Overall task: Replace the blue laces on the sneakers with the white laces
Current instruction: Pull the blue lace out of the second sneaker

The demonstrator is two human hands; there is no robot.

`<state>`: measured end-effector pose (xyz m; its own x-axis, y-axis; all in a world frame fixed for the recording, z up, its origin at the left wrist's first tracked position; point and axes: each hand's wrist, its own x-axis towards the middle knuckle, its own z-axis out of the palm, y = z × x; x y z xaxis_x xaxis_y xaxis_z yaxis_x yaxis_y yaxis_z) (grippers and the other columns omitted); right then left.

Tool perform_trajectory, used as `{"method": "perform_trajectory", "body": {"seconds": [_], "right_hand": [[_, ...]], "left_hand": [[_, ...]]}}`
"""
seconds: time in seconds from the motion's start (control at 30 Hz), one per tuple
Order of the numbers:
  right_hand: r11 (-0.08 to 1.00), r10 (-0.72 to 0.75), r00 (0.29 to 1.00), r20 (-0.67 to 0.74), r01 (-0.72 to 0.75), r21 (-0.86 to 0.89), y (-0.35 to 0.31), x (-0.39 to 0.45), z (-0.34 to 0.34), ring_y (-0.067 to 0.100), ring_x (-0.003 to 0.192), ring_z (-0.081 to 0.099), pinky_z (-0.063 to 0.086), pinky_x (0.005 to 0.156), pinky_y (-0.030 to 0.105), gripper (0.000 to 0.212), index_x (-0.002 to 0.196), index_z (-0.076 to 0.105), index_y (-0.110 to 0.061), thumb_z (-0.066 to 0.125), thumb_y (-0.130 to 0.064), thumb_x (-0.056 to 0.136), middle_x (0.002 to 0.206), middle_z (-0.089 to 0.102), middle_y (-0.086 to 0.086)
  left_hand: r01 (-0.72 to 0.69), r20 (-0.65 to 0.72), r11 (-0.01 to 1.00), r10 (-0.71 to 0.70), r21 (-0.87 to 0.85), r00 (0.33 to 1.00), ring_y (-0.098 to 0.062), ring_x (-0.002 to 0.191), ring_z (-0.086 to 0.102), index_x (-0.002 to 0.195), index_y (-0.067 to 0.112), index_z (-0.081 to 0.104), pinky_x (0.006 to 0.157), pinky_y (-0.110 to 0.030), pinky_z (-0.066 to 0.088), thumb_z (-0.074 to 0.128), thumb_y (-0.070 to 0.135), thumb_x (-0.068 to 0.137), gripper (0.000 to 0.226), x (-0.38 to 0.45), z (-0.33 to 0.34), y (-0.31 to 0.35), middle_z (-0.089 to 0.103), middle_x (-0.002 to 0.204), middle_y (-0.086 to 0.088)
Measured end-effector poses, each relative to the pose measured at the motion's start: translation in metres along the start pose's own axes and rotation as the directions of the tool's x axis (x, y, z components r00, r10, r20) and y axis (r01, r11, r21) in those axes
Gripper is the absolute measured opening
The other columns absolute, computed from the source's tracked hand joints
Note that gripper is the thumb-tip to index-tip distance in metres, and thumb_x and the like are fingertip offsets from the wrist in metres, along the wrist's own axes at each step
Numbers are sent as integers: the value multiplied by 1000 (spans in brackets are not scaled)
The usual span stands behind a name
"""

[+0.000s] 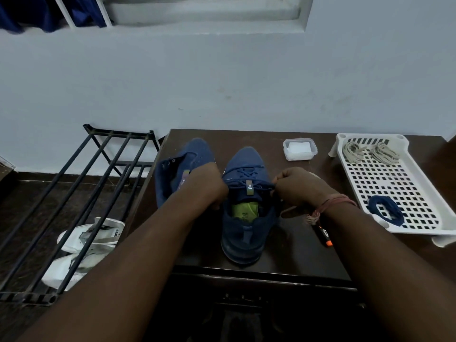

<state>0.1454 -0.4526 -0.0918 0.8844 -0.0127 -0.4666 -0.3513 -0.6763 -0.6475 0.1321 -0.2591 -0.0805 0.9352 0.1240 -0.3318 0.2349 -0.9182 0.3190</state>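
Note:
Two blue sneakers stand on the dark table [283, 253]. The left sneaker [187, 154] has empty eyelets and leans to the left. The right sneaker [246, 213] is upright and still carries its blue lace [246, 172]. My right hand [296, 188] pinches the end of that blue lace at the shoe's right top eyelets. My left hand [209, 186] is curled against the shoe's left side; what it holds is hidden. In the white tray [424, 193] lie two bundles of white laces [370, 150] at the far end and a coiled blue lace [386, 209] at the near end.
A small clear lidded box [299, 149] sits behind the right sneaker. An orange-tipped pen [324, 234] lies under my right wrist. A black metal shoe rack [81, 193] stands left of the table with white shoes [84, 245] under it. A wall rises behind.

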Motion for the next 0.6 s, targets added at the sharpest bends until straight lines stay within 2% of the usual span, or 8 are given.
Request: {"method": "perform_trajectory", "body": {"seconds": [0.07,0.13,0.23,0.33,0.4,0.43,0.5,0.6], "right_hand": [[1000,10,1000,-23,-10,12,2,1,-1,37,89,70,59,79,54,14,82,63,-7,67,-20,79,95,72,19],[1000,-2,998,-60,1,-22,2,-1,-3,30,73,66,59,72,45,28,77,59,-9,80,-28,74,80,67,14],[989,-62,981,-183,36,-142,0,-7,-4,25,83,58,46,65,31,43,96,53,-13,84,-30,71,94,56,8],[963,-186,970,-155,149,-225,-7,-9,0,22,74,60,40,52,24,13,86,61,-8,69,-17,82,88,66,10],[965,-175,978,-112,148,-216,-8,-7,2,19,68,62,41,49,22,7,84,65,-6,61,-11,84,80,69,10],[970,-158,982,-103,135,-201,-8,-4,2,20,69,64,47,52,24,8,84,66,-5,60,-10,84,80,70,10],[985,-125,986,-112,109,-136,-3,4,2,26,75,70,60,66,40,9,85,67,-4,61,-10,84,83,71,14],[998,-55,998,-23,56,12,-4,7,-2,34,78,73,61,72,52,8,85,69,2,64,-4,84,85,72,21]], "left_hand": [[-49,-35,999,48,-10,998,-30,94,57,106,7,48,86,-33,41,63,9,88,24,-6,2,4,58,98,-9],[-129,-87,992,127,-17,988,-31,91,48,115,8,45,82,-34,33,55,7,90,28,-15,8,10,49,109,-12],[-306,-226,952,300,10,927,-33,104,45,114,19,50,83,-39,39,61,12,85,33,-22,13,21,40,113,-8],[-342,-209,939,341,33,916,-29,116,40,117,33,61,91,-40,33,59,23,85,33,-18,18,35,47,120,-2],[-329,-248,937,348,117,904,-30,115,45,117,34,66,93,-42,34,54,31,89,31,-14,26,39,56,118,-1],[-326,-281,931,361,164,889,-29,113,48,116,34,68,91,-42,35,54,34,89,30,-12,30,38,59,115,-1],[-321,-330,919,383,228,863,-26,110,50,112,33,70,87,-42,35,57,43,89,28,-9,35,36,62,112,1],[-315,-363,902,411,295,836,-24,109,51,106,32,73,88,-43,33,62,53,87,30,-7,37,35,62,110,2]]}}
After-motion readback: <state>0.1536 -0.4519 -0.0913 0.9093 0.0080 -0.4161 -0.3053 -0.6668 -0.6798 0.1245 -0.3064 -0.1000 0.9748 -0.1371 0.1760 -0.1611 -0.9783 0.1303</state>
